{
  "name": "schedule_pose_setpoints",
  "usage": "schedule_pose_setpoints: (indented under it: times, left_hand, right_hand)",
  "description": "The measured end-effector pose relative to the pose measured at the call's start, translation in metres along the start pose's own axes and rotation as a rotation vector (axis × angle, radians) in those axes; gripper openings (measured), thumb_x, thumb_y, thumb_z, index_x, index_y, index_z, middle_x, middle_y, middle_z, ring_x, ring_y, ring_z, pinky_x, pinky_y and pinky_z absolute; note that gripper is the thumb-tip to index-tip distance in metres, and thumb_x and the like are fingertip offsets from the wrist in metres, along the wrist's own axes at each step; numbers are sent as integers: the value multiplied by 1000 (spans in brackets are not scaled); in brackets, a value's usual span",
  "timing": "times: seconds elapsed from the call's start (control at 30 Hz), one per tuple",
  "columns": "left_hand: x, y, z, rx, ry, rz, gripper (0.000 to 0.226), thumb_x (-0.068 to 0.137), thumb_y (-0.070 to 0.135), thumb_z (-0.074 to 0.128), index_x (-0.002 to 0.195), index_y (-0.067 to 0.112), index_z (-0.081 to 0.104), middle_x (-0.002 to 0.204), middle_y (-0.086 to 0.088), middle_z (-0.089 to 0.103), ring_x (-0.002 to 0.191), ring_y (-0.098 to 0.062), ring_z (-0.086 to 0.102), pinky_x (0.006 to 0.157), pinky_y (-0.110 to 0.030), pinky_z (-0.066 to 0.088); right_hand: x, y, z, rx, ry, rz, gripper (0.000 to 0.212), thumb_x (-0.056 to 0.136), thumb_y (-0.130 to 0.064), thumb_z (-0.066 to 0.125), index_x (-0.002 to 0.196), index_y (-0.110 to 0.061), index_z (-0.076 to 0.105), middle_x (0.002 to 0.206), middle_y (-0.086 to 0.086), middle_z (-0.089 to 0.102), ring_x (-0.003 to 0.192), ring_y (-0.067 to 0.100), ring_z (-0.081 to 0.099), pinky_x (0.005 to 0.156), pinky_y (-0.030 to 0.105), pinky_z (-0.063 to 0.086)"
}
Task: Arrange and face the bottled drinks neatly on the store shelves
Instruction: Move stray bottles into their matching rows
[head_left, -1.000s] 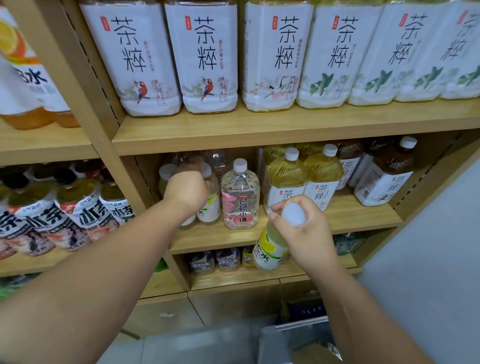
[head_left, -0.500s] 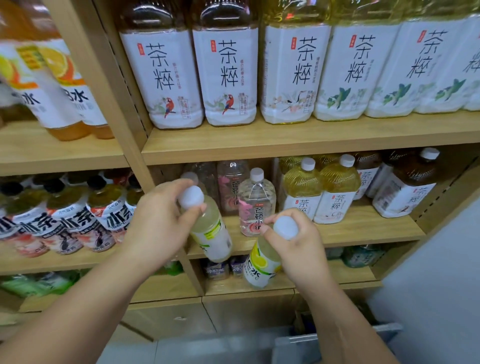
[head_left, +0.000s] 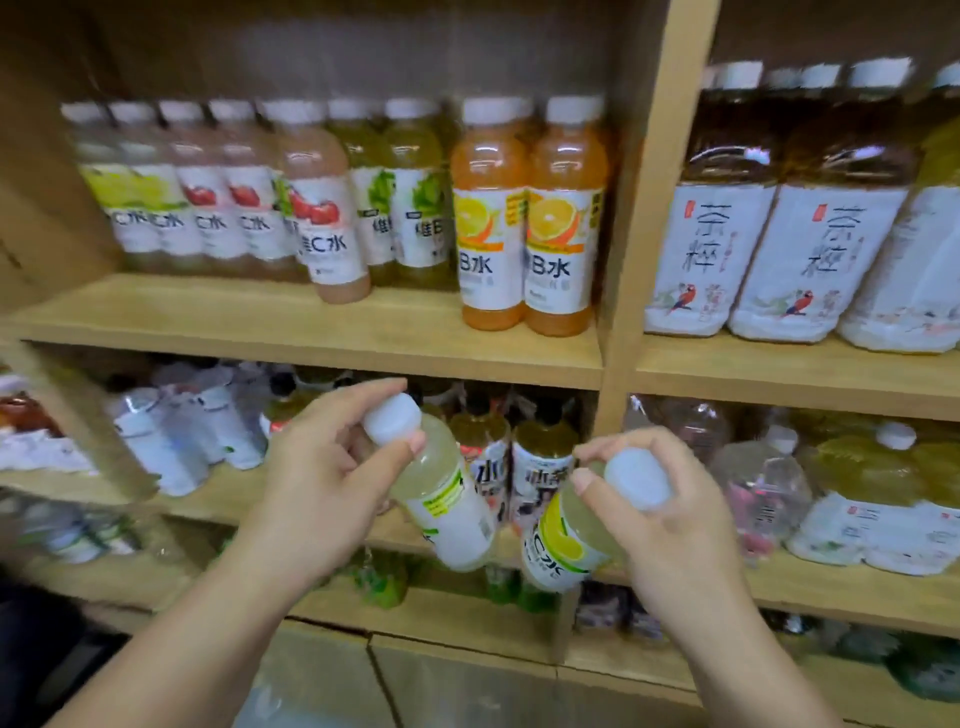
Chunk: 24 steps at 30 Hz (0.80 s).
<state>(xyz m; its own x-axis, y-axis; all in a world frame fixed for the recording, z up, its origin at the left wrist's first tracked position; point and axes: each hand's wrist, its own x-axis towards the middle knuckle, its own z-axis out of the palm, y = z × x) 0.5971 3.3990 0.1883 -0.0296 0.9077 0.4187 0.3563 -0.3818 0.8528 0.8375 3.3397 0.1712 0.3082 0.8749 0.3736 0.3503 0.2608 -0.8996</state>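
The person is working partway through the job, holding two pale yellow-green plastic drink bottles with white caps out in front of the wooden shelving, neither yet placed. The left hand (head_left: 317, 483) is gripping the left-held lemon bottle (head_left: 447, 499) by its neck, thumb and fingers curled around just under the cap, the bottle tilting with its base toward the shelves and its label turned mostly away. The right hand (head_left: 660, 519) is pinching the right-held lemon bottle (head_left: 563, 540) the same way at the cap, its lemon picture showing. On the upper wooden shelf (head_left: 311, 332) the front row is looking largely faced: about two lemon-labelled bottles at the far left, two red-fruit ones, one pink apple-labelled bottle (head_left: 327, 208) standing forward of the line, two green-leaf ones and two orange juice bottles (head_left: 524, 218) at the right end. Blur is making the left counts uncertain. Judging by the labels, the two held bottles are probably belonging with the lemon group at the left, so they are waiting to be set there, labels forward, and the pink bottle is needing aligning. Right of the upright, three large white-labelled tea bottles (head_left: 711, 249) are showing.
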Motion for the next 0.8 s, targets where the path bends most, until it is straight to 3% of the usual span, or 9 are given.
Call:
schedule_pose_setpoints:
  times: [0.17, 0.23, 0.37, 0.47, 0.6, 0.73, 0.8]
  left_hand:
    - [31, -23, -120, 117, 93, 102, 38, 86, 9, 78, 121, 22, 71, 68, 10, 47, 52, -2, 44, 52, -7, 35]
    - [46, -28, -167, 171, 140, 149, 38, 87, 17, 79, 122, 30, 70, 65, 10, 46, 53, -3, 41, 53, -13, 34]
    - [73, -27, -243, 247, 232, 255, 36, 89, 23, 77, 120, 38, 65, 62, -10, 46, 53, -13, 39, 52, -28, 34]
    - [94, -25, -278, 270, 300, 326, 38, 91, 20, 76, 121, 38, 61, 62, 2, 44, 54, -14, 40, 55, -31, 37]
    - [134, -34, -308, 245, 363, 316, 37, 92, 19, 74, 126, 24, 62, 72, 15, 49, 57, -3, 44, 58, -16, 38]
    - [171, -49, -326, 278, 373, 284, 37, 91, 27, 74, 126, 30, 61, 82, 15, 58, 62, -17, 49, 67, -37, 50]
    - [187, -54, -332, 305, 383, 281, 37, 92, 29, 73, 126, 32, 60, 83, 15, 59, 65, -17, 53, 68, -37, 51]
  right_hand:
    - [-1, -60, 99, 136, -10, -52, 10, 79, -31, 77, 87, -31, 70, 102, -11, 74, 92, 13, 68, 75, 34, 51]
    - [2, -86, 135, 192, -9, -92, 12, 83, -29, 79, 85, -32, 68, 103, -8, 75, 90, 17, 69, 75, 35, 50]
    - [10, -136, 197, 236, 56, -194, 13, 82, -29, 77, 83, -34, 65, 100, -7, 75, 96, 10, 68, 79, 37, 54]
    - [25, -165, 234, 276, 57, -242, 14, 86, -22, 78, 84, -30, 67, 99, -4, 75, 95, 15, 70, 83, 48, 59]
    - [61, -203, 277, 266, 39, -312, 13, 84, -27, 78, 84, -27, 65, 94, -1, 74, 89, 19, 70, 82, 51, 59]
    - [108, -219, 315, 232, 8, -330, 18, 81, -30, 77, 84, -19, 63, 88, 3, 72, 81, 24, 70, 74, 56, 58]
    - [130, -219, 335, 219, -29, -327, 19, 79, -31, 78, 83, -20, 64, 87, 3, 73, 81, 24, 71, 75, 56, 59]
